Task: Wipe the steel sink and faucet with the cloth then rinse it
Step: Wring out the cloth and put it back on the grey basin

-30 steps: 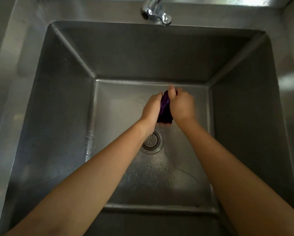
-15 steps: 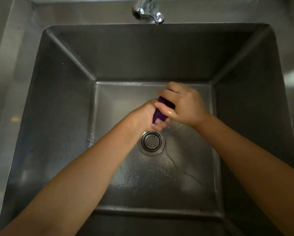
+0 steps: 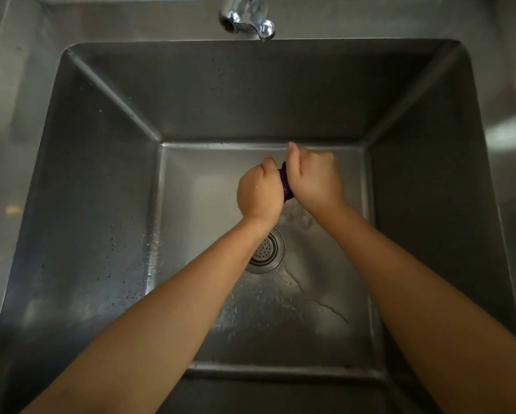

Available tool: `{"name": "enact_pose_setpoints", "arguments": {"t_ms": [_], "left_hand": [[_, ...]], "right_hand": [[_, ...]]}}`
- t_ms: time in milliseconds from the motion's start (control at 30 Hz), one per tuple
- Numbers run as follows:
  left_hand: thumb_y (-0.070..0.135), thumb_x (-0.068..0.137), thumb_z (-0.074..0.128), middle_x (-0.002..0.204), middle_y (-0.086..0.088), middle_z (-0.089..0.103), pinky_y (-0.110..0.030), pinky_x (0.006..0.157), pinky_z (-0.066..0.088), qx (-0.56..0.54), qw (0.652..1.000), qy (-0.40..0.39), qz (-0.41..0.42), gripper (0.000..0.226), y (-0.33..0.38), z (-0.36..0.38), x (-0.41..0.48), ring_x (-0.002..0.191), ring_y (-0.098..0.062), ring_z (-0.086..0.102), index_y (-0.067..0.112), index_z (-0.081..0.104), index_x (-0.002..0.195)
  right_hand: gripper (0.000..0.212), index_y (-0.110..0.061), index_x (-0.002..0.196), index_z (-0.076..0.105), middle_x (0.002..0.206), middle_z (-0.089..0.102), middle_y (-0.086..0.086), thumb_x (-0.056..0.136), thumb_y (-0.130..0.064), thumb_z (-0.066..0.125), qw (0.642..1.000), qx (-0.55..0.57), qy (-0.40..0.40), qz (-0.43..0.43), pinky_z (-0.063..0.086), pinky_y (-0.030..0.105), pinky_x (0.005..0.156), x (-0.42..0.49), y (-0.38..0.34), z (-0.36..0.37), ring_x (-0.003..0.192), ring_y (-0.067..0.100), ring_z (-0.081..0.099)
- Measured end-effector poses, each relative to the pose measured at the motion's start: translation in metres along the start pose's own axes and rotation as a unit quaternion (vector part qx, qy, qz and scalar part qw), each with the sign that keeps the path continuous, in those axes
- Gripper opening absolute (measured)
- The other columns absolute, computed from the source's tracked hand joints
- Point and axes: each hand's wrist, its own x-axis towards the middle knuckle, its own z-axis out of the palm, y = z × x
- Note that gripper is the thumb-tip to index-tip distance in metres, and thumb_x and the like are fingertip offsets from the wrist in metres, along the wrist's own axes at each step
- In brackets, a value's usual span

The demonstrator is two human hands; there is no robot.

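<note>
A purple cloth (image 3: 285, 186) is squeezed into a tight roll between my two fists, over the middle of the deep steel sink (image 3: 101, 180). My left hand (image 3: 259, 194) grips its left side and my right hand (image 3: 315, 179) grips its right side, so only a thin strip of cloth shows. Both hands hang just beyond the round drain strainer (image 3: 265, 251). The chrome faucet (image 3: 246, 17) sits at the top edge, with no water stream visible from it.
The sink floor is wet around the drain, with thin trickles (image 3: 316, 300) running toward the near right. Droplets dot the left wall (image 3: 122, 234). A flat steel rim (image 3: 504, 138) surrounds the basin.
My hands have twisted back on the cloth: the right hand, which lay turned over the left half a second ago, is upright again beside it. Both sit slightly farther from the drain.
</note>
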Motion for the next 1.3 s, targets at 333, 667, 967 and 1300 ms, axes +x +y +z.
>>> {"name": "enact_pose_setpoints", "arguments": {"t_ms": [333, 667, 967, 1300], "left_hand": [[0.06, 0.089, 0.039, 0.075, -0.006, 0.069, -0.03, 0.06, 0.055, -0.097, 0.984, -0.078, -0.128, 0.056, 0.0, -0.003, -0.011, 0.068, -0.017, 0.066, 0.012, 0.067, 0.08], [0.041, 0.09, 0.049, 0.051, 0.005, 0.053, -0.018, 0.04, 0.034, -0.213, 0.948, -0.121, -0.201, 0.035, 0.012, -0.021, -0.007, 0.046, -0.009, 0.049, 0.021, 0.056, 0.062], [0.034, 0.092, 0.05, 0.05, 0.005, 0.054, -0.022, 0.055, 0.042, -0.12, 0.991, 0.024, -0.048, 0.046, 0.002, -0.018, -0.016, 0.053, -0.007, 0.052, 0.021, 0.053, 0.048], [0.031, 0.089, 0.039, 0.035, 0.012, 0.043, -0.027, 0.047, 0.03, -0.08, 0.984, 0.022, 0.16, 0.05, -0.006, -0.033, -0.008, 0.039, -0.006, 0.038, 0.034, 0.049, 0.04]], "right_hand": [[0.052, -0.006, 0.092, 0.064, 0.083, 0.066, 0.016, 0.102, -0.036, 0.022, 0.981, -0.006, -0.051, 0.188, 0.039, 0.031, 0.062, -0.002, -0.016, -0.001, 0.079, 0.032, 0.063], [0.059, -0.017, 0.13, 0.052, 0.121, 0.055, 0.012, 0.089, -0.058, 0.04, 0.989, 0.011, -0.074, -0.129, 0.054, 0.041, 0.074, -0.024, 0.001, -0.019, 0.1, 0.028, 0.059], [0.051, -0.006, 0.064, 0.059, 0.052, 0.059, 0.012, 0.093, -0.036, 0.029, 0.999, 0.029, 0.038, -0.013, 0.037, 0.032, 0.045, -0.024, -0.013, -0.004, 0.046, 0.032, 0.055], [0.052, -0.021, 0.048, 0.039, 0.048, 0.043, -0.003, 0.1, -0.028, 0.037, 0.963, 0.205, -0.095, 0.144, 0.031, 0.031, 0.059, -0.018, -0.033, -0.017, 0.052, 0.014, 0.042]]}}
